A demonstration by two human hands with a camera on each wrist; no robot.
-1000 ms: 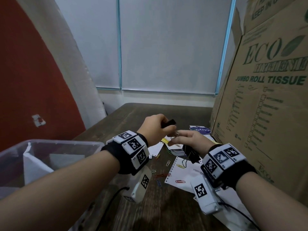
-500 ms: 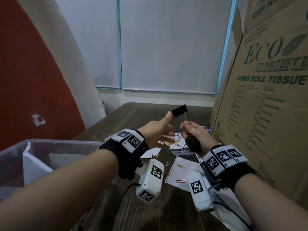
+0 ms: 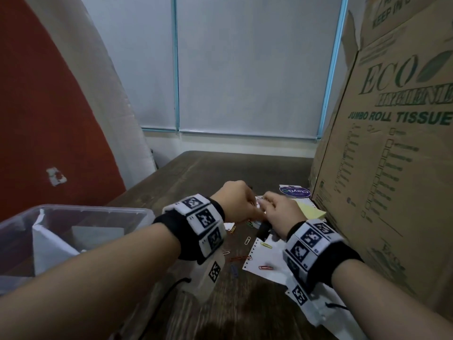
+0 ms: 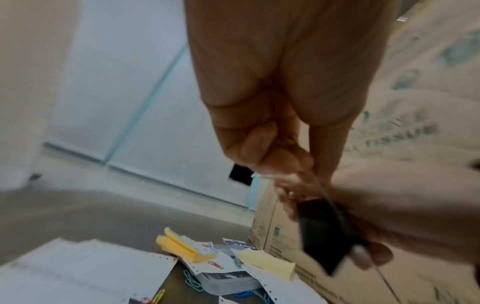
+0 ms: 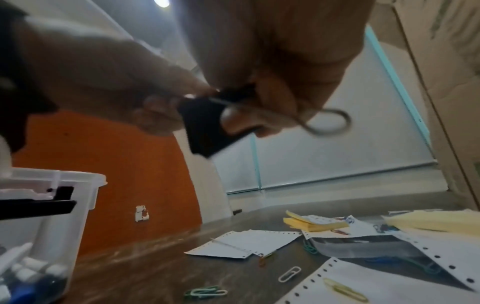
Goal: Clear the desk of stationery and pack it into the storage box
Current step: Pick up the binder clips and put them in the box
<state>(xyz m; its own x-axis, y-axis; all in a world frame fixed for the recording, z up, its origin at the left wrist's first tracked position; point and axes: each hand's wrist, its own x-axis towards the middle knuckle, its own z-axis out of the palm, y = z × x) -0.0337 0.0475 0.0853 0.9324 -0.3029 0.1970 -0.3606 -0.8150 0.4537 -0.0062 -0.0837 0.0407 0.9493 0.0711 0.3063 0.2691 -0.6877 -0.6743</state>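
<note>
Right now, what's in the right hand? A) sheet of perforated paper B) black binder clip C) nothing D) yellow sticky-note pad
B: the right wrist view shows the right hand with its fingers curled round a black binder clip, whose wire handle loops out to the side; the yellow sticky-note pad and the perforated paper lie on the desk.

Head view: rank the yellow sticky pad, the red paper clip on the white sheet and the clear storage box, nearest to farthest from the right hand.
From the right hand:
1. yellow sticky pad, just to its right, by the carton.
2. red paper clip, on the white sheet, toward the camera.
3. clear storage box, far left.
</note>
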